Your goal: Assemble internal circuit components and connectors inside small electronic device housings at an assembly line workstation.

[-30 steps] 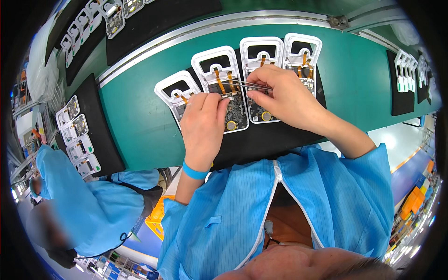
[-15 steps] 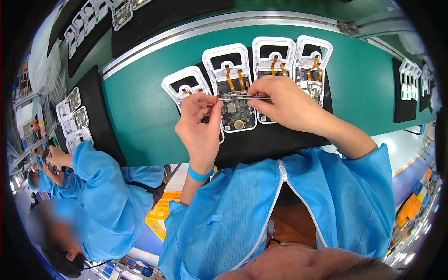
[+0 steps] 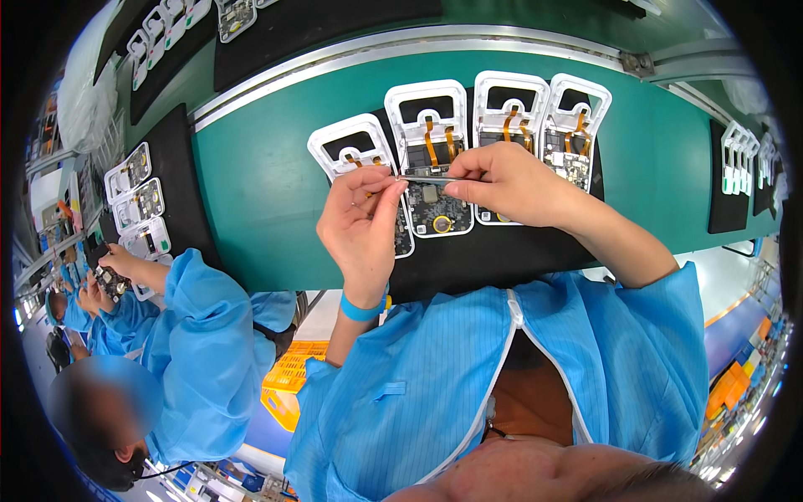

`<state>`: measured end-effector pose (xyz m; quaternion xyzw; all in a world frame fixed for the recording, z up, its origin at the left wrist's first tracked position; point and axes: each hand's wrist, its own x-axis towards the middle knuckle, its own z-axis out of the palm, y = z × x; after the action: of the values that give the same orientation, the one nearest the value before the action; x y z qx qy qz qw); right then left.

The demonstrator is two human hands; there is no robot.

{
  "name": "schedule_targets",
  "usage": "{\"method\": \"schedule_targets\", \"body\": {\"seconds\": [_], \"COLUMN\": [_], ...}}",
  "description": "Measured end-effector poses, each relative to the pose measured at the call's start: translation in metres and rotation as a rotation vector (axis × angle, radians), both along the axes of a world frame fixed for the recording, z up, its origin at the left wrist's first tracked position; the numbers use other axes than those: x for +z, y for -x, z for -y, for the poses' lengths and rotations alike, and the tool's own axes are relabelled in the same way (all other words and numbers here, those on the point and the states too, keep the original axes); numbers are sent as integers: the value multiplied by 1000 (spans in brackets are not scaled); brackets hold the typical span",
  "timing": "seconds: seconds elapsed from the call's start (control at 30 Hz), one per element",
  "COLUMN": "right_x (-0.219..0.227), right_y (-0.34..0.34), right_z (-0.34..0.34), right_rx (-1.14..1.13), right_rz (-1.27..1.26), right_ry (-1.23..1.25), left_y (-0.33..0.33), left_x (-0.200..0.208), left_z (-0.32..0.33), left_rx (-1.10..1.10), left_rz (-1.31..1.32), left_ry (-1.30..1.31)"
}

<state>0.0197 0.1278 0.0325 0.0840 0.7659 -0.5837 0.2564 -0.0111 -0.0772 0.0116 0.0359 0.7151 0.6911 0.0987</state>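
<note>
In the head view, the one view here, the right hand (image 3: pixel 512 181) has thumb and fingers closed on slim metal tweezers (image 3: pixel 433 179), which point leftward over the second white housing (image 3: pixel 427 88) from the left in a row of four. The left hand (image 3: pixel 360 230) has thumb and forefinger brought together at the tweezers' tip; whether anything tiny is pinched there cannot be told. The second housing lies on a black mat (image 3: pixel 493 258) on the green tabletop (image 3: pixel 268 192), with a dark circuit board (image 3: pixel 427 211), a yellow-rimmed round cell (image 3: pixel 442 224) and orange ribbon cables (image 3: pixel 432 146) showing in it. As for risks, a slip of the grip could let the metal points scrape the board or bridge contacts near the cell, and anything small between the fingertips could drop among the components. The ribbon cables stand up from the housing just beyond the fingers, so a knuckle brushing past might crease or unseat one. The housings sit close side by side, so a careless forearm could nudge a neighbour. As for brands, labels and writing, none can be read on the housings, the board or the blue jacket (image 3: pixel 418 368).
</note>
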Motion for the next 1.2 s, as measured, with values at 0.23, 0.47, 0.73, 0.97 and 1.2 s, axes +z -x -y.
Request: {"method": "schedule_targets", "body": {"seconds": [0.23,0.47,0.73,0.97,1.2], "right_x": [-12,-6,-2,-2,-2], "right_y": [5,5,8,10,10], "right_z": [-1,-5,-2,-1,0], "right_rx": [24,2,7,-41,-50], "right_rz": [-4,107,138,112,119], "right_ry": [38,68,157,155,116], "left_y": [5,7,7,3,2], "left_x": [-9,-11,-11,-12,-9], "left_z": [5,7,6,6,3], "left_rx": [-16,2,-12,69,33], "left_rz": [23,72,59,-138,-485], "left_ry": [-113,-153,-188,85,424]}}
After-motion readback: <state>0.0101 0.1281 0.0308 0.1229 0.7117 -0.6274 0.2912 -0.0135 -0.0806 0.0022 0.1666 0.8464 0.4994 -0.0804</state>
